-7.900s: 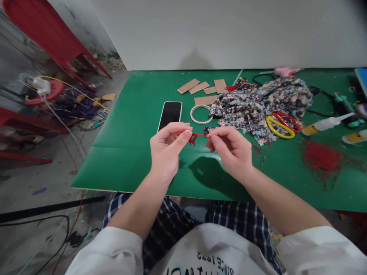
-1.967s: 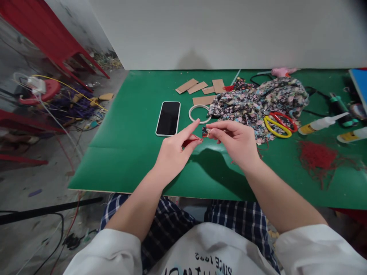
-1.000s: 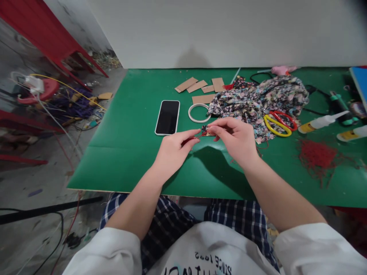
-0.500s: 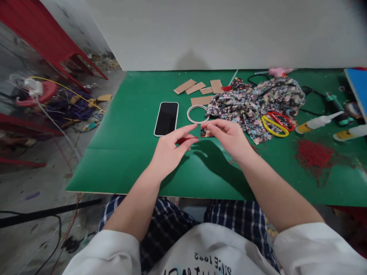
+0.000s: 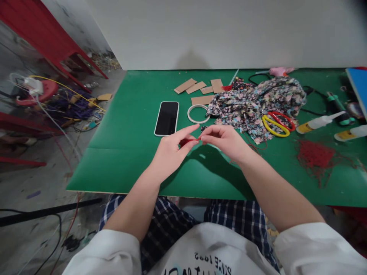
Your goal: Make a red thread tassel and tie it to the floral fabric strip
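Observation:
A bit of red thread (image 5: pixel 198 139) shows between my fingertips above the green table, mostly hidden by the fingers. My left hand (image 5: pixel 173 151) pinches it between thumb and fingers, with the index finger stretched out. Thumb and fingertips of my right hand (image 5: pixel 225 141) close on the thread's tip, almost touching the left thumb. Just beyond the hands lies a white ring (image 5: pixel 188 114), perhaps a tape roll, and left of it a phone (image 5: pixel 168 117) with a dark screen. Behind the right fingers, a small patterned piece is mostly covered.
Cardboard strips (image 5: pixel 202 100) lie toward the back. To the right are floral cloth (image 5: pixel 258 99), scissors (image 5: pixel 275 125) with red and yellow handles, glue bottles (image 5: pixel 318 123) and a heap of red threads (image 5: pixel 317 154). A white board (image 5: pixel 229 34) closes off the table's far side.
My right hand has come down and toward me, from over the small patterned piece to the red thread at my left fingertips. The left hand has barely moved.

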{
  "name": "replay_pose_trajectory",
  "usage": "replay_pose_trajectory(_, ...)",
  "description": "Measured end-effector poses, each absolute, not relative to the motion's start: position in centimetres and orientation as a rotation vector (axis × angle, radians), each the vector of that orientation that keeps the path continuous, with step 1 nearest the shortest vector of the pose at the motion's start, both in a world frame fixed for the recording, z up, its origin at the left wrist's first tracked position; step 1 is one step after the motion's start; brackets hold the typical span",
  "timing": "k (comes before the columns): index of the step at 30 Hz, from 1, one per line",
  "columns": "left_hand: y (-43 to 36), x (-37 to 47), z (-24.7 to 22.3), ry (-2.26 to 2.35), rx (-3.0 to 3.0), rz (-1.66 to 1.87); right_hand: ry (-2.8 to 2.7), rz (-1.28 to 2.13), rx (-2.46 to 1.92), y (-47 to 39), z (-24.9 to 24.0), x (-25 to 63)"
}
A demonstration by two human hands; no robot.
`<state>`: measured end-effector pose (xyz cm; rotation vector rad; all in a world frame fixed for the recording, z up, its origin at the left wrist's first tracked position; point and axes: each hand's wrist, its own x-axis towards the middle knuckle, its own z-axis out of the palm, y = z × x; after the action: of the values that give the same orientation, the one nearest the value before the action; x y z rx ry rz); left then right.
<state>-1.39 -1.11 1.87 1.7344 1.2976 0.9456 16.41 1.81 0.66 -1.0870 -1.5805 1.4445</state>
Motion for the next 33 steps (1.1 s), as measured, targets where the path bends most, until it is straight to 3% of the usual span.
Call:
replay_pose_trajectory(11, -0.3, -1.1, 1.0, 1.063, 1.275, 0.805, -1.704, 1.216, -1.089, 1.5, 0.7, 16.4)
replay_pose_trajectory(20, -0.4, -1.1, 1.5, 1.258, 1.440, 0.845, -1.735, 1.158, -1.109, 1.5, 0.9, 16.3)
replay_pose_trajectory(33, -1.2, -1.2, 2.5, 1.395, 1.916, 0.811, -1.555, 1.568, -0.983, 1.7, 0.3, 16.1)
